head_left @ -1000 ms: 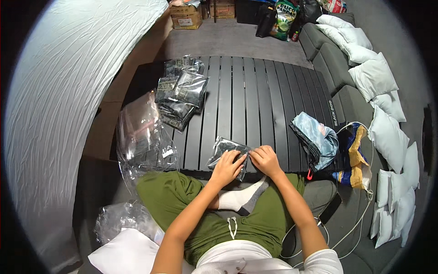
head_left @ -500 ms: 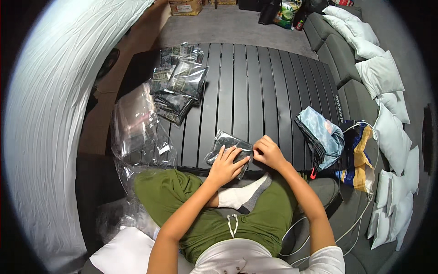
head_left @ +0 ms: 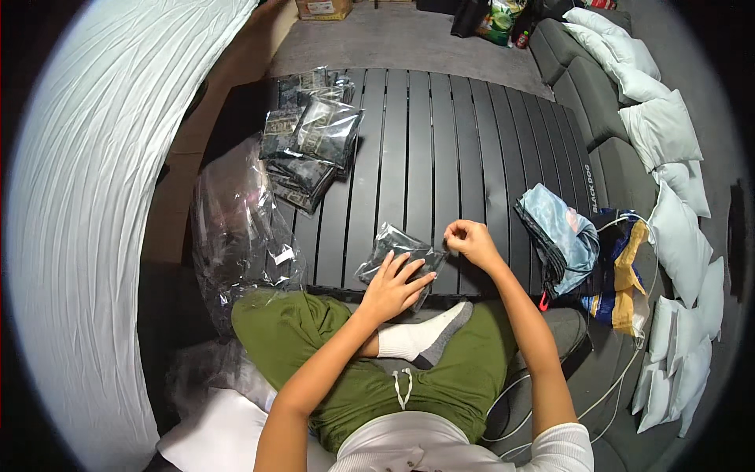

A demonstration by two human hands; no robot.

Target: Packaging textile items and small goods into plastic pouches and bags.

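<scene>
On the near edge of the black slatted table (head_left: 417, 181) lies a clear plastic bag (head_left: 405, 240) with something dark folded flat inside. My left hand (head_left: 393, 285) rests on the bag, fingers spread and pressing it against the slats. My right hand (head_left: 473, 242) is just past the bag's right edge, thumb and fingertips pinched together. Whatever is between those fingertips is too small to make out. Farther back on the left, several similar bagged dark packets (head_left: 318, 138) are heaped over one another.
Loose clear plastic bags (head_left: 244, 212) spread over the table's left side. At the right edge sits a folded light-blue and black fabric item (head_left: 560, 232), beside a blue and yellow bag (head_left: 625, 275) and a white cable. Pale pillows (head_left: 661, 130) line the grey sofa.
My right hand has moved slightly right and up, off the bag's edge, with its fingers curling into a pinch. My left hand has stayed spread on the bag.
</scene>
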